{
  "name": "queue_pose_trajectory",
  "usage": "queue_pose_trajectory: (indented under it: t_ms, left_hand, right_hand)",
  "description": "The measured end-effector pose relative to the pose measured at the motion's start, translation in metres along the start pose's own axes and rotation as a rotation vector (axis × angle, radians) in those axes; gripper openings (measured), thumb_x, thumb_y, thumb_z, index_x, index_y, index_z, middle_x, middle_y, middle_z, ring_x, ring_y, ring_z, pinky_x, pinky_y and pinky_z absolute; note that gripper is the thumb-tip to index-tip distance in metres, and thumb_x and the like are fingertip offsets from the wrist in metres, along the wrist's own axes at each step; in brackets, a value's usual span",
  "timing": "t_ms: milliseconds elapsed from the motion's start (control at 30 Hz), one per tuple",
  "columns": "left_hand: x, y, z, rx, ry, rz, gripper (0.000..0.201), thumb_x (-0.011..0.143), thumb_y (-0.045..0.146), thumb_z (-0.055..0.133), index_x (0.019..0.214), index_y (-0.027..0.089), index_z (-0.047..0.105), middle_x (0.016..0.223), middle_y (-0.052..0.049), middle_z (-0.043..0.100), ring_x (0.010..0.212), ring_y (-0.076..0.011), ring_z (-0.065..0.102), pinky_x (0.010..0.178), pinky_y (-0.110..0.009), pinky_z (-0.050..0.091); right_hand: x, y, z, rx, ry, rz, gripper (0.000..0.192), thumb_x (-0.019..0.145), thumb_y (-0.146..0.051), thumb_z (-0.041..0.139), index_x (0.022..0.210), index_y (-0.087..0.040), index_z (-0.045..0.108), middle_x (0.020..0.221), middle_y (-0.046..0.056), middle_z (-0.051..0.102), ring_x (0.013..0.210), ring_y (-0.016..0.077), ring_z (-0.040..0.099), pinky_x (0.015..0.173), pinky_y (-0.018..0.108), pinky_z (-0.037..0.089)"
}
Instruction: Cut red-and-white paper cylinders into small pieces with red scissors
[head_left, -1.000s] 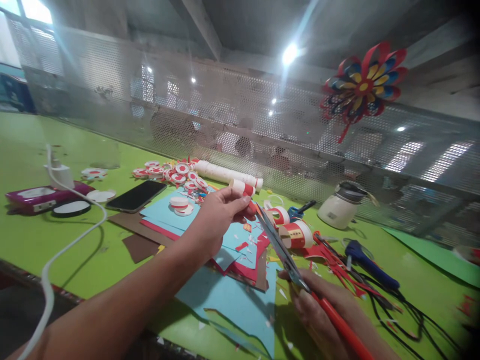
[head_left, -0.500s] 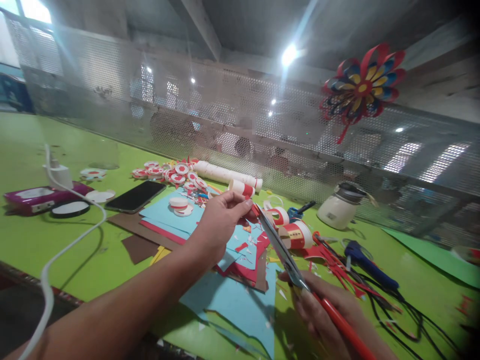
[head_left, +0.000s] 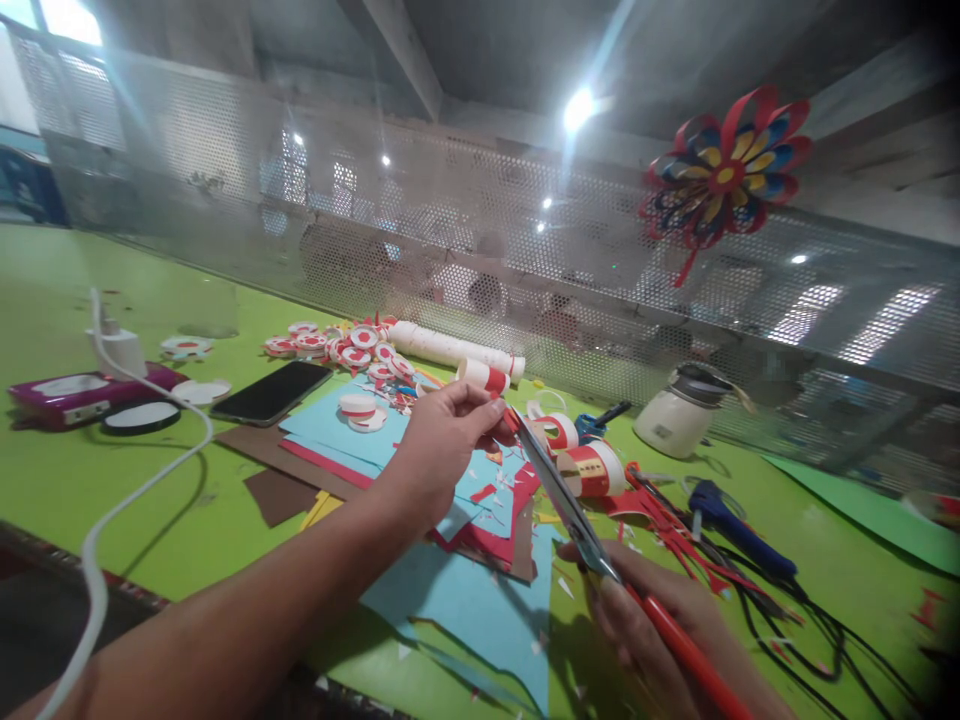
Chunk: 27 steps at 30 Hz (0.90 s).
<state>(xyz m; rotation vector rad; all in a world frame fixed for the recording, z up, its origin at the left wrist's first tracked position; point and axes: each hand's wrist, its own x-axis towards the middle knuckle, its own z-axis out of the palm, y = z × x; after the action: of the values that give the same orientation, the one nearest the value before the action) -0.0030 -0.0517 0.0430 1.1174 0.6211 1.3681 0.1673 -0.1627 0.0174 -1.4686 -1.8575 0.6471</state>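
My right hand [head_left: 637, 610] is closed round the scissors [head_left: 559, 495], which have red handles and long metal blades pointing up and away. At the blade tips, my left hand [head_left: 442, 440] pinches a small red piece of paper [head_left: 512, 420], mostly hidden by the fingers. Below both hands lie light blue sheets [head_left: 330, 425] over red and brown ones, with paper scraps scattered on top. A small white ring with a red band [head_left: 357, 408] sits on the blue sheet. Beyond my left hand is a white and red paper roll [head_left: 484, 376].
Several red and white paper discs [head_left: 360, 345] are heaped behind the sheets. A black phone [head_left: 274, 391], a purple box [head_left: 56, 400] and a white cable [head_left: 97, 520] lie left. To the right are a blue glue gun [head_left: 739, 528], red strips [head_left: 686, 540] and a white jug [head_left: 675, 420].
Little differs. Both hands and the scissors are in nearly the same place, with the blade tips still at the red paper.
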Motion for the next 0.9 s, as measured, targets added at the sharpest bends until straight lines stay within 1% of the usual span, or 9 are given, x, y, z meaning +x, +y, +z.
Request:
queue_pose_trajectory:
  t_ms: [67,133,267,467,567,667,767,900]
  left_hand:
    - [0.0003,-0.0001,-0.0003,0.004,0.001,0.002,0.014,0.071,0.021,0.06,0.064,0.014,0.051,0.06,-0.002,0.059,0.058,-0.0109,0.055,0.058,-0.026,0.041]
    - [0.001,-0.0006,-0.0009,0.007,0.002,0.001,0.014,0.072,0.021,0.06,0.064,0.014,0.051,0.061,-0.002,0.059,0.057,-0.0107,0.055,0.058,-0.026,0.041]
    - [0.0024,-0.0022,-0.0025,0.001,-0.006,0.003,0.013,0.072,0.021,0.06,0.066,0.014,0.051,0.061,-0.002,0.06,0.059,-0.0108,0.056,0.058,-0.025,0.041]
    - [0.0025,-0.0036,-0.0021,-0.007,-0.006,0.012,0.014,0.072,0.022,0.061,0.066,0.014,0.051,0.061,-0.002,0.06,0.059,-0.0114,0.056,0.059,-0.026,0.041]
    - [0.0021,-0.0038,-0.0009,-0.025,-0.003,0.012,0.013,0.072,0.022,0.061,0.067,0.014,0.051,0.06,-0.002,0.06,0.058,-0.0117,0.056,0.059,-0.027,0.041]
    - [0.0016,-0.0037,-0.0001,-0.043,-0.002,0.004,0.013,0.071,0.021,0.061,0.067,0.014,0.051,0.059,-0.002,0.06,0.058,-0.012,0.057,0.06,-0.027,0.041]
    - [0.001,-0.0032,0.0002,-0.046,-0.001,0.0,0.013,0.071,0.021,0.061,0.066,0.014,0.051,0.06,-0.002,0.061,0.059,-0.0122,0.057,0.06,-0.027,0.041]
    - [0.0004,-0.0021,0.0007,-0.043,0.0,0.004,0.013,0.071,0.02,0.061,0.065,0.014,0.051,0.06,-0.002,0.061,0.059,-0.0121,0.057,0.06,-0.027,0.042]
  right_hand:
    - [-0.0002,-0.0004,0.0002,-0.009,0.009,0.016,0.049,0.084,-0.057,0.035,0.094,-0.017,0.061,0.054,-0.005,0.035,0.045,0.0096,0.035,0.042,0.021,0.029]
    - [-0.0003,-0.0002,0.0008,-0.039,0.045,0.022,0.049,0.083,-0.057,0.036,0.096,-0.017,0.061,0.054,-0.005,0.035,0.046,0.01,0.035,0.043,0.021,0.03]
    - [0.0003,0.0,0.0006,-0.127,0.102,-0.02,0.046,0.083,-0.054,0.039,0.097,-0.017,0.062,0.054,-0.004,0.038,0.047,0.011,0.037,0.044,0.022,0.031]
    - [0.0005,0.0001,-0.0009,-0.149,0.078,-0.075,0.043,0.084,-0.05,0.039,0.099,-0.018,0.063,0.057,-0.002,0.046,0.048,0.0113,0.041,0.044,0.021,0.033]
    - [0.0009,0.0033,0.0007,-0.14,0.082,-0.069,0.047,0.084,-0.053,0.038,0.102,-0.017,0.061,0.055,-0.003,0.044,0.047,0.0114,0.04,0.044,0.021,0.033]
    - [0.0015,0.0055,0.002,-0.145,0.111,-0.073,0.05,0.083,-0.056,0.037,0.102,-0.017,0.061,0.055,-0.003,0.043,0.047,0.0118,0.041,0.044,0.022,0.033]
    - [0.0015,0.004,0.0014,-0.149,0.111,-0.086,0.046,0.084,-0.053,0.038,0.099,-0.018,0.062,0.055,-0.003,0.042,0.047,0.011,0.038,0.043,0.021,0.032]
    - [0.0009,-0.0005,-0.0005,-0.137,0.072,-0.067,0.045,0.084,-0.053,0.037,0.098,-0.018,0.062,0.055,-0.003,0.04,0.048,0.0109,0.036,0.044,0.021,0.031]
